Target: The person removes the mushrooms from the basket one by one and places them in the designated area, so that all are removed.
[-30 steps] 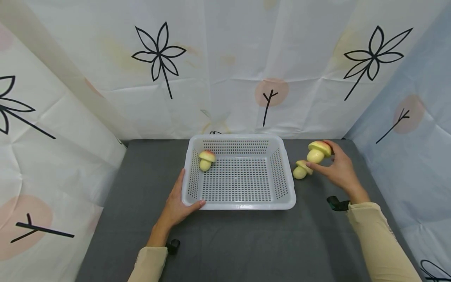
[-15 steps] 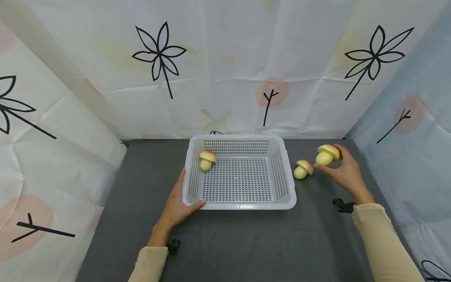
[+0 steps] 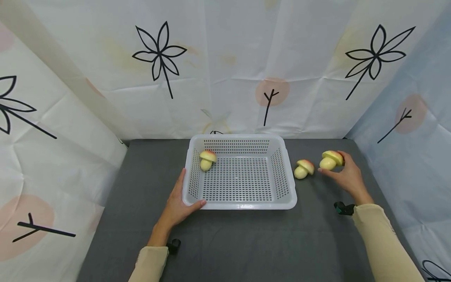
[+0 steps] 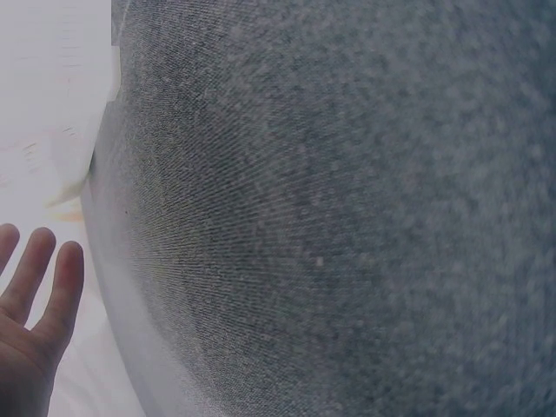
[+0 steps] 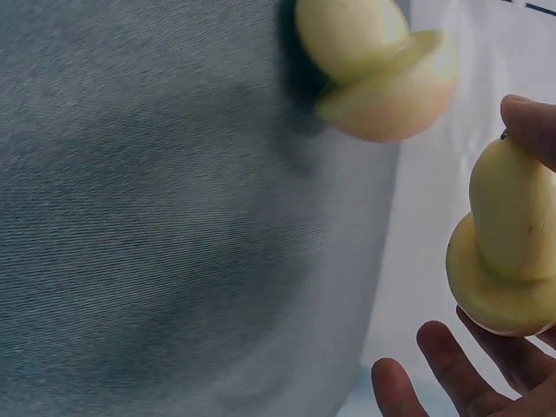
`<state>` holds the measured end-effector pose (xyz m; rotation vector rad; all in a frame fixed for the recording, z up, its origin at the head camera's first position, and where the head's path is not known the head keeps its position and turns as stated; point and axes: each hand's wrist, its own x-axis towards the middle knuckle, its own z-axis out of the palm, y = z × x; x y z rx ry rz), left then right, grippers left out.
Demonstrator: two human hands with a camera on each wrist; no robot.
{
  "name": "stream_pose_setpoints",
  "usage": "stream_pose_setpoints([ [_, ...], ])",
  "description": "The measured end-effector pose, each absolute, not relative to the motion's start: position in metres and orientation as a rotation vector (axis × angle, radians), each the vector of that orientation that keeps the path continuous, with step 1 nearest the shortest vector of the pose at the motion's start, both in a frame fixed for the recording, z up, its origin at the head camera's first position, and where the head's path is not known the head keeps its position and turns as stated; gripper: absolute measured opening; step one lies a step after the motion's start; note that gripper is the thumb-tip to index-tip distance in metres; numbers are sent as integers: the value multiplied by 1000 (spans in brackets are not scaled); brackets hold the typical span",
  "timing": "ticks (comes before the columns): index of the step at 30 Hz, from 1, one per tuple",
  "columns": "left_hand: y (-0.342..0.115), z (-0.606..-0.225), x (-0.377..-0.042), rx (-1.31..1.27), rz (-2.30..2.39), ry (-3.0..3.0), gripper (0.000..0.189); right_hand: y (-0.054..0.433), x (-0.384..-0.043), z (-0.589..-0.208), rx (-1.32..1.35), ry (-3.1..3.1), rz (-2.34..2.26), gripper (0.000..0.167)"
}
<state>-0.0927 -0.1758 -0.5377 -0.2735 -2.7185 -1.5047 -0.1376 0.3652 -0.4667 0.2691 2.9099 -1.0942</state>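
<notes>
My right hand (image 3: 349, 176) pinches a yellow mushroom (image 3: 329, 161) with a reddish cap top, at the right of the table. In the right wrist view, the thumb is at the stem end of the held mushroom (image 5: 512, 226) and fingers lie by its cap. Just left of it, a similar mushroom (image 3: 304, 169) lies on the cloth beside the basket. A third mushroom (image 3: 208, 160) is inside the white perforated basket (image 3: 243, 206), at its left end. My left hand (image 3: 176, 205) rests at the basket's front left corner, fingers straight along the side and thumb by the front rim.
Dark grey cloth (image 3: 232, 246) covers the table. White printed fabric (image 3: 225, 70) hangs behind it, with more fabric panels along the left and right sides. The basket stands near the back edge.
The right hand has moved right and slightly toward me with its mushroom, away from the mushroom lying beside the basket. The left hand and basket stay in place.
</notes>
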Motion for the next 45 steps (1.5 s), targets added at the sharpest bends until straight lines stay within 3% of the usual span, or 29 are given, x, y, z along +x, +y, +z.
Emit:
stream_pose_setpoints([
  [18, -176, -538, -93, -260, -1498, -2734, 124, 385, -142, -514, 303, 2847, -1051, 101],
  [45, -175, -537, -92, -262, -1552, -2703, 125, 380, -143, -526, 278, 2899, -1027, 98],
])
